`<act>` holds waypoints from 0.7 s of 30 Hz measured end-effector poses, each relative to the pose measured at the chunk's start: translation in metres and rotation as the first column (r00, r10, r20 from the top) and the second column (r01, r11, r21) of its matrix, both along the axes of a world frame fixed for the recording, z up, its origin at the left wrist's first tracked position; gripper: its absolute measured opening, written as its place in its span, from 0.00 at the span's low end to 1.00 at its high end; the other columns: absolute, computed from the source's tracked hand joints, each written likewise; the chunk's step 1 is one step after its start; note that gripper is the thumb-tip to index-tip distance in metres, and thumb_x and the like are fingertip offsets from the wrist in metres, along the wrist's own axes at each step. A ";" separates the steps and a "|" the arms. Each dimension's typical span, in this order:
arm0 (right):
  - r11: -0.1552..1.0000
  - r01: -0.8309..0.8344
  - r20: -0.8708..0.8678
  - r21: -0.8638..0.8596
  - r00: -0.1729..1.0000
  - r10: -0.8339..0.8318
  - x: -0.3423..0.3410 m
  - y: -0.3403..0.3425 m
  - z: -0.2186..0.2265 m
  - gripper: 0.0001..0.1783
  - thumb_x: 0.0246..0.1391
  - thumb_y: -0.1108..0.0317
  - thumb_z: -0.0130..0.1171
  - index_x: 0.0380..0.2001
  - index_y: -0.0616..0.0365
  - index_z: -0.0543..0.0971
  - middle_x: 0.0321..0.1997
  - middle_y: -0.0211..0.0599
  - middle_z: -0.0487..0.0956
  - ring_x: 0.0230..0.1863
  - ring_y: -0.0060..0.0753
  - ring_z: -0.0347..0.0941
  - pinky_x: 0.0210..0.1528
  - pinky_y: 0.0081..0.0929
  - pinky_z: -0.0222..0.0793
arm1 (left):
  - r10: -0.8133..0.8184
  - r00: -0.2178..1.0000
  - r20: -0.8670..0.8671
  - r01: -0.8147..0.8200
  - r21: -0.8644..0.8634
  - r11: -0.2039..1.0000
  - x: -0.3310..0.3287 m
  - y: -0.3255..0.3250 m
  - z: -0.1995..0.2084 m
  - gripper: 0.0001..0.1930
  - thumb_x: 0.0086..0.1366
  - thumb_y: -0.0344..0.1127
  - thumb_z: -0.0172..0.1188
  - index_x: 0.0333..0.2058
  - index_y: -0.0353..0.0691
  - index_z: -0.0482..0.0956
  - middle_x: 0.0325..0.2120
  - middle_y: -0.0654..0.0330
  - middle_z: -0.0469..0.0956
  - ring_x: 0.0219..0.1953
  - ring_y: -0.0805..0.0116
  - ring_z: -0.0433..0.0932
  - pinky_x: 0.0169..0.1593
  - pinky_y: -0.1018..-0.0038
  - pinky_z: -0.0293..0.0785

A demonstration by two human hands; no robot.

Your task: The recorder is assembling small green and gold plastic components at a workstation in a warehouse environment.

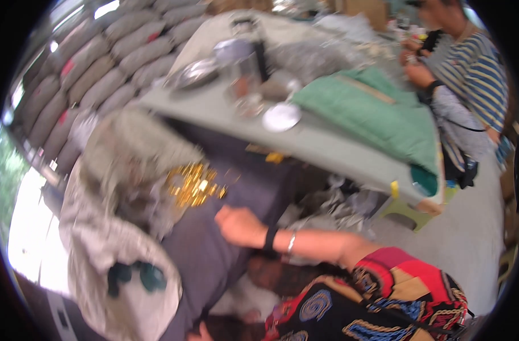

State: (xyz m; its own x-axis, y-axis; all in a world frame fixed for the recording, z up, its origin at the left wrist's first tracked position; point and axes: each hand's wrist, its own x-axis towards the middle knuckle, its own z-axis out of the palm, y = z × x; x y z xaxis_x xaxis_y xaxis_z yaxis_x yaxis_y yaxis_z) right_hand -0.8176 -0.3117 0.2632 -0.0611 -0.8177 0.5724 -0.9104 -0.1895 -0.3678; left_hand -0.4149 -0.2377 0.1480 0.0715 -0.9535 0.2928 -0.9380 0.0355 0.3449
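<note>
Fingers curled, right hand sits near gold pieces, apart from table edge; left hand's fingers unclear

Right hand: fingers curled, near the shiny gold bits on the dark cloth; too blurry to tell if it holds any
Left hand: only a little shows, at the bottom edge
Pale cloth: beside the dark cloth, with dark green spots
Grey table: has a clear jar, a round white thing and a green cloth
Other person: stripy top, hands close together
Fat sacks: piled high at the back left
</note>
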 end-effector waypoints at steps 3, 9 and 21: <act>1.000 -0.024 0.034 -0.002 0.999 0.024 0.001 -0.007 -0.010 0.05 0.46 0.71 0.50 0.27 0.60 0.72 0.30 0.45 0.73 0.29 0.49 0.74 0.30 0.41 0.72 | 0.028 0.968 -0.250 0.005 0.131 0.991 -0.002 0.022 0.024 0.34 0.55 0.43 0.66 0.53 0.23 0.65 0.54 0.32 0.65 0.58 0.39 0.63 0.63 0.60 0.56; 0.985 -0.152 0.552 0.084 0.830 0.081 -0.030 -0.028 -0.017 0.09 0.43 0.71 0.57 0.31 0.61 0.78 0.28 0.47 0.78 0.34 0.49 0.76 0.38 0.41 0.71 | 0.035 0.988 -0.151 -0.035 -0.002 0.999 0.015 0.054 0.026 0.35 0.56 0.47 0.64 0.51 0.22 0.66 0.52 0.33 0.67 0.56 0.37 0.64 0.62 0.54 0.55; 0.940 -0.098 -0.185 0.328 0.969 0.165 -0.064 -0.091 0.009 0.08 0.46 0.76 0.57 0.33 0.62 0.78 0.32 0.53 0.78 0.40 0.55 0.75 0.41 0.43 0.69 | -0.049 0.923 -0.381 0.103 0.122 0.987 -0.014 0.034 0.147 0.13 0.57 0.35 0.62 0.35 0.31 0.80 0.30 0.45 0.80 0.34 0.52 0.81 0.40 0.66 0.75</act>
State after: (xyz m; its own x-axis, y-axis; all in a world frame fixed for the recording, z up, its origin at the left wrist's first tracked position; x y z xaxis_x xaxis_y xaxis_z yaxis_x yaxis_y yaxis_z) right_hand -0.8820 -0.4031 0.2721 0.1513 -0.9499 0.2736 -0.9473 -0.2184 -0.2345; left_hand -0.4284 -0.2035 0.2953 0.0759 -0.9893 0.1249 -0.7349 0.0291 0.6776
